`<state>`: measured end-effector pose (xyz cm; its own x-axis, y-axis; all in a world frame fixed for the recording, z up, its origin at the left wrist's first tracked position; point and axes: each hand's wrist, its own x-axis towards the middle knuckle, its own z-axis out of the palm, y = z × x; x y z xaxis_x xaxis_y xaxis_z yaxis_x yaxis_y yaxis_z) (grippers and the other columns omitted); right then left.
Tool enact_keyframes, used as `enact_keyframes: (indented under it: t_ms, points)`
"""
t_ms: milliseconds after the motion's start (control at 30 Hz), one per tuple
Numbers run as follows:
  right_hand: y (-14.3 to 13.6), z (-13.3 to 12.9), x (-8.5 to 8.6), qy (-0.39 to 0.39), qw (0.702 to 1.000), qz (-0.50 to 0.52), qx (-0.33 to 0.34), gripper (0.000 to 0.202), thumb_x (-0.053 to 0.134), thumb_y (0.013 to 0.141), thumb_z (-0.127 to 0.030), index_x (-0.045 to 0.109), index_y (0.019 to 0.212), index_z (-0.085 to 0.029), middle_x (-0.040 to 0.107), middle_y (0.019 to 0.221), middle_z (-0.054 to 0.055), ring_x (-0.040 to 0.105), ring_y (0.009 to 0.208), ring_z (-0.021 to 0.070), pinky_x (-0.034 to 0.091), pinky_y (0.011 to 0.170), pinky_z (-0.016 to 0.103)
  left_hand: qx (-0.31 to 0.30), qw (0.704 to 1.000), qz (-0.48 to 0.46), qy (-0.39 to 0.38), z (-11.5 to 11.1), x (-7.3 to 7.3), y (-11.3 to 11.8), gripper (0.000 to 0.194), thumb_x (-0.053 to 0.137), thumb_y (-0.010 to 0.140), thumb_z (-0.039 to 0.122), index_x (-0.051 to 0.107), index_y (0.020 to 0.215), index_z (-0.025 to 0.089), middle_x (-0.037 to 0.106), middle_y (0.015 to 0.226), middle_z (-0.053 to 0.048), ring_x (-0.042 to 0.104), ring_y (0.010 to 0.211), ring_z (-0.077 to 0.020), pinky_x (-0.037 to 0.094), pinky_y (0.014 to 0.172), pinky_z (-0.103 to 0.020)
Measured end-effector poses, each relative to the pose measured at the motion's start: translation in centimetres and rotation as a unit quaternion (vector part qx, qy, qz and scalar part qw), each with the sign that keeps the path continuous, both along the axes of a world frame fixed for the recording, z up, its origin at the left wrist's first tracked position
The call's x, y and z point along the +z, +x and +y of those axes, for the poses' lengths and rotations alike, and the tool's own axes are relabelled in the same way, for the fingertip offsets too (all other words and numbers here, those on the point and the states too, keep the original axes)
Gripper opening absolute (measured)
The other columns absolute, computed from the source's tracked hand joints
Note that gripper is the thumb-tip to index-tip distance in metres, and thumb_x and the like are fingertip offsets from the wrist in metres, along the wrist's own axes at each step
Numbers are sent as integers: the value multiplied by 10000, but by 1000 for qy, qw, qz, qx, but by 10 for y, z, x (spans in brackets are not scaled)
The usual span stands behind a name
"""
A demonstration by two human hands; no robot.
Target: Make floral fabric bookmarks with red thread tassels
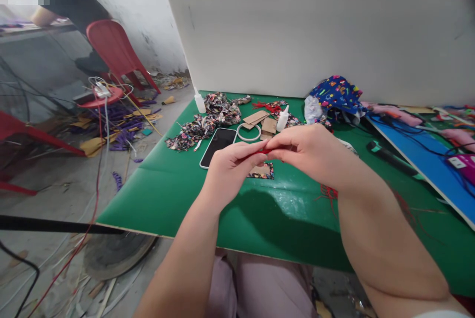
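Note:
My left hand (233, 167) and my right hand (309, 152) meet above the green table (156, 194). Both pinch a small red piece (265, 151), mostly hidden by the fingers; it may be cord or cloth, I cannot tell which. Just below them lies a flat piece of cardboard edged with floral cloth (267, 172), partly covered by my fingers. A phone (218, 145) rests to the left, beside a pale ring (249, 132). Brown cardboard pieces (256, 118) and a white nozzle bottle (282, 120) stand or lie behind my hands.
Floral cloth strips (200, 127) and another nozzle bottle (199, 103) are at the back left. Red threads (328, 192) lie under my right arm. To the right are blue patterned cloth (336, 95), a black-handled tool (393, 159) and a blue board (419, 159). A person sits on a red chair (115, 46).

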<state>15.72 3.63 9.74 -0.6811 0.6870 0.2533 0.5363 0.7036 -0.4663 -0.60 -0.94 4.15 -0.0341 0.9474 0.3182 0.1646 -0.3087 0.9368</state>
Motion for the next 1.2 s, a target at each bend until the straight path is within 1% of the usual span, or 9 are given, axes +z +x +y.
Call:
enact_keyframes:
  t_ms: [100, 367, 500, 633, 733, 800, 900, 1000, 1200]
  points:
    - [1, -1, 2, -1, 1000, -6, 5, 187, 501, 811, -220, 686, 840, -215, 653, 779, -1, 552, 686, 113, 350, 579, 218, 22, 999, -6, 33, 0, 2, 0, 167, 616, 755, 219, 696, 902, 215, 675, 786, -9, 613, 696, -115, 512, 648, -216]
    - [2, -1, 3, 14, 1000, 3, -19, 173, 505, 811, -253, 669, 792, -204, 634, 725, -1, 524, 638, 111, 323, 565, 233, 63, 997, -38, 22, -1, 0, 3, 114, 642, 732, 238, 686, 819, 178, 682, 749, -13, 633, 673, -118, 531, 638, -211]
    - [1, -1, 3, 19, 1000, 7, -17, 161, 509, 804, -236, 662, 774, -198, 626, 703, -6, 519, 630, 106, 317, 560, 228, 34, 997, -72, -8, -1, 1, 6, 131, 643, 730, 243, 651, 832, 160, 675, 755, -24, 650, 693, -139, 540, 577, -202]
    - [0, -1, 2, 17, 1000, 6, -20, 164, 502, 799, -222, 662, 783, -195, 626, 711, -4, 518, 636, 106, 316, 561, 226, -5, 995, -97, -25, 0, 1, 8, 247, 676, 694, 210, 611, 927, 165, 675, 845, -34, 652, 768, -159, 557, 626, -227]
    - [-1, -1, 2, 6, 1000, 1, -13, 164, 502, 797, -224, 663, 795, -192, 624, 703, -3, 512, 625, 104, 310, 549, 226, -11, 995, -97, -23, 0, 1, 8, 273, 661, 712, 202, 608, 978, 176, 680, 823, -25, 650, 749, -147, 556, 630, -227]
    - [-1, -1, 1, 3, 1000, -2, -9, 165, 500, 796, -220, 661, 783, -190, 622, 698, -3, 509, 620, 103, 306, 543, 226, 5, 997, -74, -17, -1, 1, 7, 229, 645, 728, 211, 639, 955, 180, 685, 798, -19, 647, 708, -135, 552, 615, -220]
    - [-1, -1, 1, 6, 1000, -4, -9, 164, 499, 798, -214, 658, 763, -192, 619, 694, -5, 508, 625, 102, 306, 546, 226, 56, 998, -8, 2, -2, 2, 6, 149, 635, 738, 223, 689, 874, 195, 690, 764, -6, 637, 658, -119, 543, 630, -220]
    - [-1, 0, 1, 2, 1000, -2, -11, 161, 507, 801, -237, 657, 756, -196, 612, 677, -7, 503, 614, 101, 308, 548, 230, 89, 995, 28, 19, -3, 2, 5, 125, 637, 734, 224, 704, 840, 212, 692, 747, 2, 635, 653, -118, 538, 648, -225]
    - [1, 3, 2, -9, 1000, 13, -17, 162, 533, 791, -287, 662, 752, -197, 620, 688, -6, 512, 611, 103, 323, 556, 236, 96, 994, -55, 11, 0, -1, 7, 166, 674, 702, 247, 696, 855, 186, 691, 731, -13, 634, 621, -118, 541, 584, -212]
